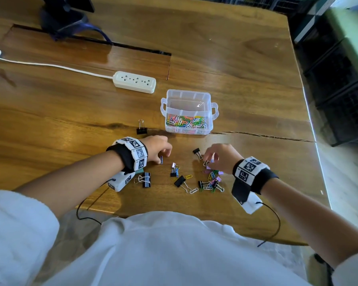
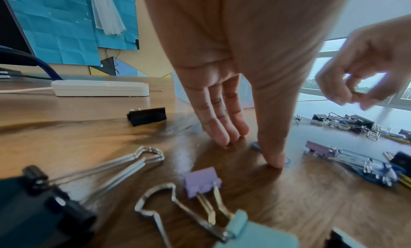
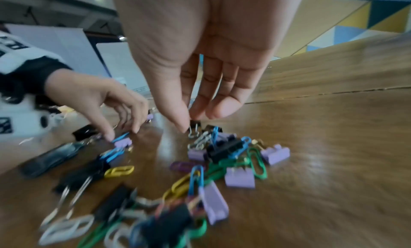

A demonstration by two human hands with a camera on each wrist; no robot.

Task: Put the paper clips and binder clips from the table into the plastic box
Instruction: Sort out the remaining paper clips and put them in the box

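Wooden table (image 1: 225, 58), glossy, a long crack running across it toward the right edge. White power strip (image 1: 135, 82) lying flat, far left of centre, its white cord (image 1: 50, 66) trailing off left. Dark monitor base (image 1: 64, 15) at far left corner. Blue paper sheets (image 2: 66, 28) on the wall behind.

We see a glossy wooden surface (image 1: 236, 65) with a dark crack running across it, carrying a clear plastic box (image 1: 188, 100) and a white power strip (image 1: 135, 82) with its cord. Nearer us lie scattered binder clips (image 1: 180, 181) and coloured paper clips (image 1: 212, 178); one black binder clip (image 1: 141, 130) sits apart, left of the box.
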